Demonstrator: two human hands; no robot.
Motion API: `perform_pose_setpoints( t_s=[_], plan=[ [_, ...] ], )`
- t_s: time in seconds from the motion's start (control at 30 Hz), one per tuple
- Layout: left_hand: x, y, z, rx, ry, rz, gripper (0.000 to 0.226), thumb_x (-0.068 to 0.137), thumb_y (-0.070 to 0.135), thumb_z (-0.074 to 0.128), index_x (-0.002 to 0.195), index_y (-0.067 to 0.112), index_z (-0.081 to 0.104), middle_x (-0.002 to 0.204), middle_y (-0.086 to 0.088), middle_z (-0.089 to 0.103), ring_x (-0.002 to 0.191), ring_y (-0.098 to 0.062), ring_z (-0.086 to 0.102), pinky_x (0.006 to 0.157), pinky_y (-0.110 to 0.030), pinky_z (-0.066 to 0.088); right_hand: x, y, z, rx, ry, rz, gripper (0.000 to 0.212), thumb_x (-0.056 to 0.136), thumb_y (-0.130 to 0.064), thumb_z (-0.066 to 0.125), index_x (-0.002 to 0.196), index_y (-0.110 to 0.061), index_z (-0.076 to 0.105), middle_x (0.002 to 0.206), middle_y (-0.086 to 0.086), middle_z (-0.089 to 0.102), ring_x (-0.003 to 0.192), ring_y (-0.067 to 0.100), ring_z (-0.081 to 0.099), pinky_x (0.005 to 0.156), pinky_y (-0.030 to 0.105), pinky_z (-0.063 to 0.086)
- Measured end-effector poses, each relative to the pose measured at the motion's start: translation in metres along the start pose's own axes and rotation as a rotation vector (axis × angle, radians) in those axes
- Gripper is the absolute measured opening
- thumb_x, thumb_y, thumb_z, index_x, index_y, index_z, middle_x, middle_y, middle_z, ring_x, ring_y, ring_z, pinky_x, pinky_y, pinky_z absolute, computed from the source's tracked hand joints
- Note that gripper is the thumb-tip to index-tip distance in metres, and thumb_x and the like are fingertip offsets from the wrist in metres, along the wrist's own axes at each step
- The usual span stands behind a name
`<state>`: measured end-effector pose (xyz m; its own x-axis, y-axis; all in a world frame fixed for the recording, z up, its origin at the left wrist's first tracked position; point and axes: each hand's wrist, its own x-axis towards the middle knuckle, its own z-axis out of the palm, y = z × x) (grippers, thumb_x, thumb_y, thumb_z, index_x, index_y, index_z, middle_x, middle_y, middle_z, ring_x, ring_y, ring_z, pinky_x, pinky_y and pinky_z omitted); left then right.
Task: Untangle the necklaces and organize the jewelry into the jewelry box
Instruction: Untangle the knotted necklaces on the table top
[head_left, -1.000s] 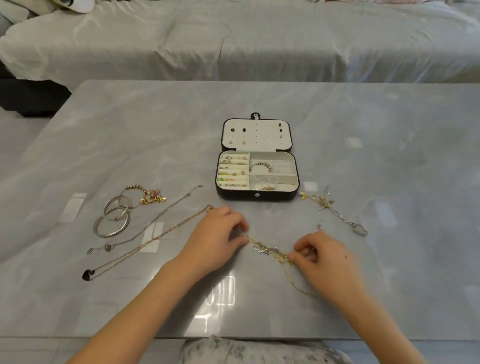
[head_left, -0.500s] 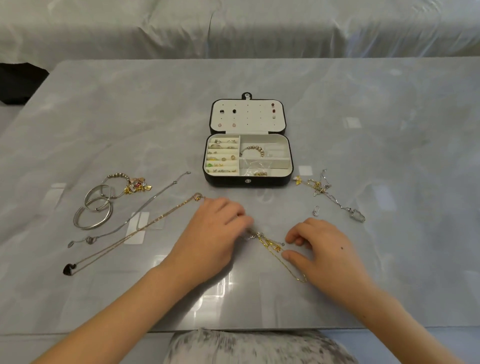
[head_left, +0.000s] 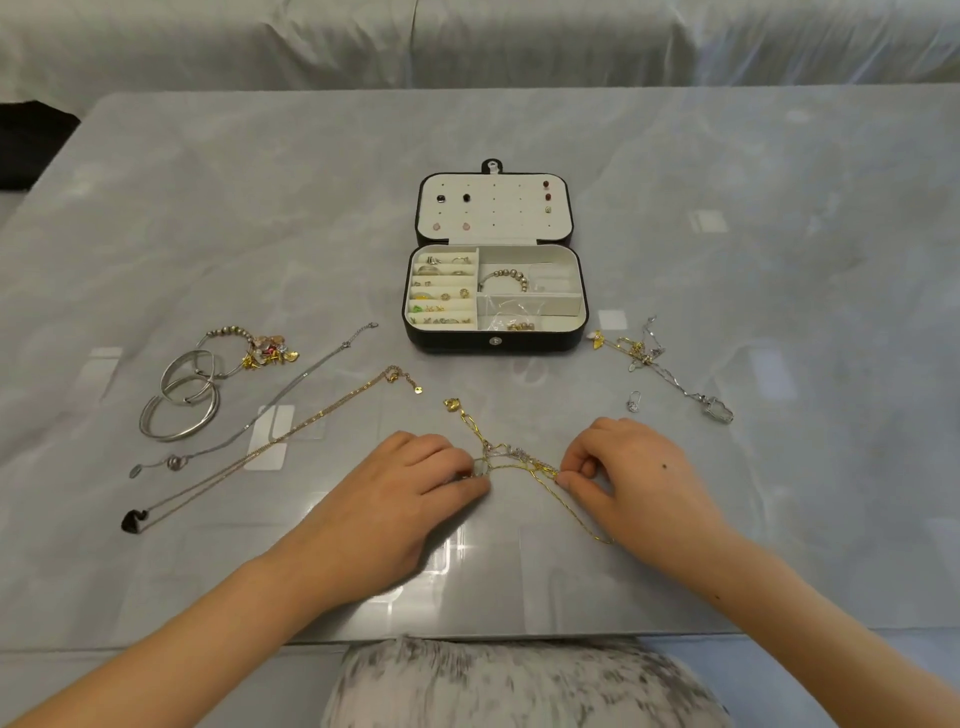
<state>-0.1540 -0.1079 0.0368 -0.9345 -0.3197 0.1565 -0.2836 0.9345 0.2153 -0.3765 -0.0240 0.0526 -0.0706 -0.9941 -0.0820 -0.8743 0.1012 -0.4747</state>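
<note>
A tangle of gold and silver necklaces (head_left: 511, 457) lies on the grey table near me. My left hand (head_left: 395, 499) pinches its left end and my right hand (head_left: 631, 475) pinches its right end, with the knot stretched between them. One gold strand ends in a small pendant (head_left: 453, 404) beyond my hands; another trails under my right hand. The black jewelry box (head_left: 496, 340) stands open behind, with rings in its left slots, a beaded bracelet inside and studs on the lid.
To the left lie silver bangles (head_left: 179, 402), a charm bracelet (head_left: 254, 351), a silver chain (head_left: 270, 402) and a long gold chain with a dark pendant (head_left: 132, 521). Right of the box sits another tangled chain cluster (head_left: 660, 364) and a small loose charm (head_left: 635, 402).
The view has tipped down and nearer. My hands have drawn the tangle apart, so a gold strand and its pendant now lie stretched out beyond them.
</note>
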Motion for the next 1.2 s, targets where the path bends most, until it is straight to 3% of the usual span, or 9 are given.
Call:
perform_pose_setpoints(
  t_s=[0.13,0.3,0.47,0.6,0.7,0.87,1.03,1.1,1.2],
  plan=[
    [-0.008,-0.004,-0.005,0.013,-0.002,-0.007,0.033,0.090,0.011,0.036,0.110,0.015,0.062,0.102,-0.003,0.062,0.094,-0.020,0.054,0.076,-0.032,0.040,0.000,0.003,-0.003,0.001,-0.034,-0.008,0.009,0.088,-0.027,0.058,0.083,-0.020,0.061,0.082,-0.008,0.054,0.081,0.011,0.047,0.068,0.015,0.032],
    [-0.011,-0.001,-0.014,-0.051,0.004,-0.078,0.058,0.103,0.032,0.014,0.097,0.017,0.070,0.097,-0.002,0.065,0.091,-0.019,0.055,0.075,-0.032,0.040,0.002,0.005,-0.007,0.004,-0.083,-0.028,0.007,0.087,-0.025,0.059,0.083,-0.019,0.062,0.084,-0.006,0.057,0.080,0.011,0.047,0.069,0.014,0.033],
    [-0.001,0.001,-0.010,-0.033,0.073,-0.140,0.029,0.090,0.017,0.038,0.100,0.018,0.066,0.103,0.000,0.063,0.096,-0.021,0.051,0.077,-0.032,0.037,0.010,0.002,-0.012,0.027,-0.058,-0.027,0.012,0.090,-0.023,0.056,0.079,-0.025,0.050,0.072,-0.015,0.043,0.070,0.003,0.040,0.067,0.011,0.033],
    [0.013,0.003,-0.005,-0.021,0.081,-0.119,0.031,0.084,0.017,0.045,0.104,0.019,0.068,0.104,0.000,0.063,0.098,-0.022,0.050,0.079,-0.032,0.042,0.022,-0.001,-0.014,0.016,-0.017,-0.027,0.010,0.091,-0.020,0.053,0.082,-0.020,0.050,0.069,-0.016,0.042,0.070,0.009,0.040,0.064,0.014,0.032],
    [0.016,0.001,-0.001,0.009,0.056,-0.085,0.031,0.086,0.021,0.046,0.104,0.021,0.071,0.101,0.001,0.064,0.096,-0.021,0.050,0.077,-0.032,0.043,0.033,-0.002,-0.014,-0.030,0.013,-0.046,0.009,0.093,-0.021,0.051,0.087,-0.015,0.055,0.076,-0.010,0.047,0.077,0.014,0.042,0.065,0.025,0.028],
    [0.012,0.000,-0.001,0.005,0.054,-0.112,0.031,0.088,0.021,0.044,0.104,0.018,0.071,0.097,-0.002,0.065,0.089,-0.022,0.053,0.069,-0.034,0.046,0.053,-0.006,-0.008,-0.132,0.062,-0.057,0.012,0.095,-0.022,0.046,0.093,-0.013,0.054,0.093,0.004,0.057,0.090,0.024,0.049,0.074,0.035,0.036],
    [0.013,-0.003,-0.004,-0.027,0.075,-0.132,0.032,0.089,0.020,0.042,0.102,0.019,0.071,0.094,-0.004,0.063,0.086,-0.022,0.051,0.064,-0.035,0.047,0.053,-0.001,0.000,-0.234,0.223,-0.090,0.006,0.080,-0.007,0.060,0.075,-0.010,0.057,0.069,0.007,0.057,0.063,0.030,0.054,0.053,0.032,0.042],
    [0.012,-0.005,-0.004,-0.022,0.067,-0.111,0.032,0.088,0.020,0.042,0.101,0.021,0.072,0.094,-0.004,0.063,0.086,-0.021,0.052,0.065,-0.034,0.047,0.044,0.001,0.001,-0.221,0.264,-0.079,0.004,0.077,-0.015,0.058,0.077,-0.012,0.060,0.070,0.003,0.059,0.063,0.027,0.054,0.056,0.029,0.042],
    [0.011,-0.006,-0.005,-0.043,0.088,-0.129,0.031,0.087,0.020,0.044,0.098,0.022,0.073,0.092,-0.002,0.064,0.084,-0.021,0.055,0.065,-0.035,0.046,0.021,-0.002,0.005,-0.083,0.223,-0.085,0.022,0.083,-0.037,0.051,0.081,-0.018,0.062,0.077,-0.004,0.058,0.071,0.018,0.052,0.063,0.022,0.033]
  ],
)
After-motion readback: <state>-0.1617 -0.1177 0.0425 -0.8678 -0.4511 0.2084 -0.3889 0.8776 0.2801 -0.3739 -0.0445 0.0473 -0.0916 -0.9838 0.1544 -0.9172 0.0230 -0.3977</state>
